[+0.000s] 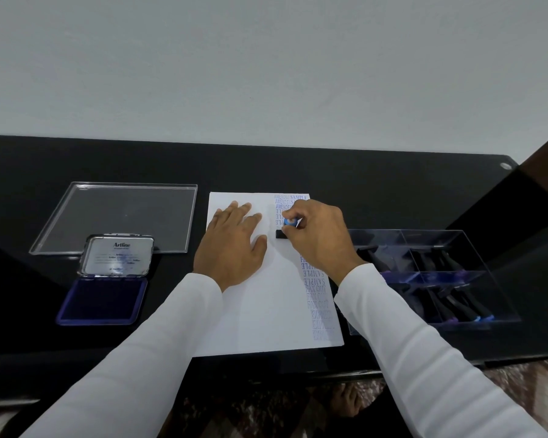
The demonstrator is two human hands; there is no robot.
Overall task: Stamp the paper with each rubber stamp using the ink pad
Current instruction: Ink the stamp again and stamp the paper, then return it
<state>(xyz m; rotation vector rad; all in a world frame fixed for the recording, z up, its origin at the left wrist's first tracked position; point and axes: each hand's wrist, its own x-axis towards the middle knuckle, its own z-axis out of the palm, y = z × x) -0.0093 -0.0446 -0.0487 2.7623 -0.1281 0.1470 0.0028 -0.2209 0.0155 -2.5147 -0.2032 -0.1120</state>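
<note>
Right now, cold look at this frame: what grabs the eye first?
The white paper at the centre of the black desk, a column of blue stamped words down its right edge. On it, the left hand lies flat while the right hand grips a blue-topped rubber stamp set on the sheet. At left sits the open ink pad.

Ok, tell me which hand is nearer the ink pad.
Left. The left hand lies flat on the paper, right of the ink pad; the right hand is farther right.
</note>
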